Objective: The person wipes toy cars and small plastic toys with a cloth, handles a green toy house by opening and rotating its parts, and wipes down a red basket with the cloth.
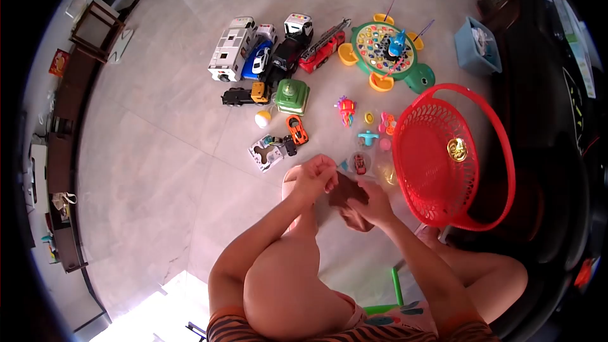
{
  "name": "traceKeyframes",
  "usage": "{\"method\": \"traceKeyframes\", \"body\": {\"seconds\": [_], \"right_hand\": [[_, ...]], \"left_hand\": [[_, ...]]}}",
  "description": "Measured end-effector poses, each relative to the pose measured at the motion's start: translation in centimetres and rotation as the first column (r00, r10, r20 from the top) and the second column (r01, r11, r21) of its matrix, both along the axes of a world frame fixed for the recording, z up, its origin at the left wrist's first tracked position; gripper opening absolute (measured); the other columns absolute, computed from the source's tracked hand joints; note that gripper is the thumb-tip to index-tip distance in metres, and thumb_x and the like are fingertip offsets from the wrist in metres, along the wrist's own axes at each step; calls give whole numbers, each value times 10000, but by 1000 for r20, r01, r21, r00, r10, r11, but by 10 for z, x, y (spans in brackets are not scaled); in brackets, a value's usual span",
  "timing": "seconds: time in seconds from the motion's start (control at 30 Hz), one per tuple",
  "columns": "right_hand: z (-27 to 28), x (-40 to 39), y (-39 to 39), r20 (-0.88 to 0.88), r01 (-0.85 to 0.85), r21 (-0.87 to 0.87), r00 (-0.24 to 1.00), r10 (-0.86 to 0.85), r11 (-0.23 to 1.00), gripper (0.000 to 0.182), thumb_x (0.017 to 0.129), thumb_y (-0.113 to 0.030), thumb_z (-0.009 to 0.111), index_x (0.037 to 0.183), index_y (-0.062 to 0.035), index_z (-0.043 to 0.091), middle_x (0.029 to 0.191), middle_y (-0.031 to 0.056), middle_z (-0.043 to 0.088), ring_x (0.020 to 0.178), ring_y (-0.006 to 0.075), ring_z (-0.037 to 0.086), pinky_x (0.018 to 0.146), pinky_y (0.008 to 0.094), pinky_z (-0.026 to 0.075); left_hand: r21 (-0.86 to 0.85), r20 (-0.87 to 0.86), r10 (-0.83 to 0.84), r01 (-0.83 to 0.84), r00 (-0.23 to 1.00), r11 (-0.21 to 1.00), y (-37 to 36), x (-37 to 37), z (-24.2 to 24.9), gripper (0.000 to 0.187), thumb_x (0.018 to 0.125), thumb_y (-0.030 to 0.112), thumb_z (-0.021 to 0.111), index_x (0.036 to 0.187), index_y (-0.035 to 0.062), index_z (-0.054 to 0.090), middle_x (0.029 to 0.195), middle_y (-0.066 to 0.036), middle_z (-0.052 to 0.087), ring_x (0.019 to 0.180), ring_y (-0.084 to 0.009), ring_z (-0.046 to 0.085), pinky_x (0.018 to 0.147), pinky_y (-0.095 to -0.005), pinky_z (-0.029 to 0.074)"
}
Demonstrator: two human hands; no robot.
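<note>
A limp brown piece (345, 191), like cloth or a soft pouch, hangs between my hands over the floor. My right hand (375, 204) is closed on its right side, thumb lying across it. At its upper left edge, my left hand (315, 177) is closed with fingertips pinched against it. Just beyond lies a small red toy car (360, 164) in what looks like a clear round case. A teal toy piece (368, 137), a pink piece (385, 144) and a yellow ring (368, 117) lie farther up.
To the right stands a red basket (410, 180) with a gold item (456, 149) inside. Toy vehicles (232, 50), a green box-like toy (292, 96) and an orange car (296, 130) sit ahead left. A turtle fishing game (419, 78) and blue bin (478, 57) are farther off.
</note>
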State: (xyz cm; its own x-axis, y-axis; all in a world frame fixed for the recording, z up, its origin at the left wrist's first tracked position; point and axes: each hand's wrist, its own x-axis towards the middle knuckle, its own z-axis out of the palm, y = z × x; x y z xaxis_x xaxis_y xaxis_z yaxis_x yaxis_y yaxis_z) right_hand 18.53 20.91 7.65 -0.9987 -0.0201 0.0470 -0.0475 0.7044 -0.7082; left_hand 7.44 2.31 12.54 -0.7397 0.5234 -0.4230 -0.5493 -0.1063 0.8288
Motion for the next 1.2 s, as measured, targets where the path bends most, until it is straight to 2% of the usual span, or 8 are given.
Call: {"method": "traceKeyframes", "body": {"seconds": [0.03, 0.1, 0.13, 0.27, 0.67, 0.87, 1.03, 1.2], "right_hand": [[13, -10, 1, 136, 79, -255, 990, -45, 964, 526, 786, -231, 671, 1232, -19, 488, 933, 107, 616, 824, 216, 606, 735, 324, 494], [48, -32, 1, 412, 309, -654, 911, -18, 691, 415, 859, -181, 609, 1219, -6, 500, 883, 59, 621, 782, 139, 598, 697, 261, 490], [73, -43, -3, 432, 320, -640, 902, -18, 699, 282, 911, -113, 534, 1171, -4, 532, 819, 19, 613, 740, 69, 568, 649, 196, 468], [76, -61, -2, 418, 318, -601, 907, -51, 734, 145, 898, -119, 555, 982, -12, 607, 780, 16, 611, 715, 59, 567, 598, 201, 466], [63, -121, -12, 485, 263, -643, 867, 116, 720, 133, 874, -124, 601, 871, 4, 637, 700, 8, 608, 616, 48, 549, 519, 189, 438], [73, -153, -29, 543, 196, -575, 818, 191, 794, 151, 868, -141, 621, 867, 8, 644, 690, 0, 608, 611, 39, 538, 529, 191, 436], [60, -183, -29, 471, 178, -587, 868, 155, 789, 175, 881, -195, 611, 922, -30, 652, 723, 4, 628, 643, 61, 573, 554, 203, 450], [66, -211, -37, 425, 169, -639, 891, 161, 750, 242, 908, -213, 567, 1055, -31, 629, 870, 36, 643, 761, 91, 597, 601, 227, 473]], "left_hand": [[5, 2, -43, 43, 999, 999, 4, 5, -6, 27, 894, 85, 527, 901, 58, 526, 671, -20, 580, 548, -64, 519, 481, -192, 416], [10, 5, -123, 123, 992, 992, 12, 11, -14, 25, 895, 86, 532, 901, 63, 525, 675, -14, 580, 556, -53, 513, 487, -187, 414], [-37, -1, -165, 165, 986, 986, 18, 10, -6, 10, 902, 77, 522, 905, 68, 524, 678, -5, 574, 566, -43, 504, 498, -180, 410], [83, -23, -148, 149, 989, 985, 27, 2, -16, 20, 911, 57, 500, 914, 59, 520, 685, -7, 566, 579, -48, 501, 505, -178, 407], [185, 55, 196, -202, 979, 962, 15, -16, -27, 11, 903, 41, 503, 910, 44, 510, 670, -16, 554, 560, -64, 502, 491, -190, 403], [136, 121, 355, -370, 927, 919, -2, -25, -30, 16, 907, 58, 521, 905, 43, 517, 649, -26, 552, 547, -81, 500, 493, -211, 406], [123, 165, 518, -539, 839, 833, -18, -28, -45, 27, 892, 67, 547, 896, 45, 532, 642, -25, 550, 529, -85, 494, 494, -210, 403], [1, 204, 438, -447, 876, 894, -27, -11, -83, 67, 872, 89, 580, 917, 50, 550, 662, -23, 570, 537, -83, 509, 494, -204, 409]]}}
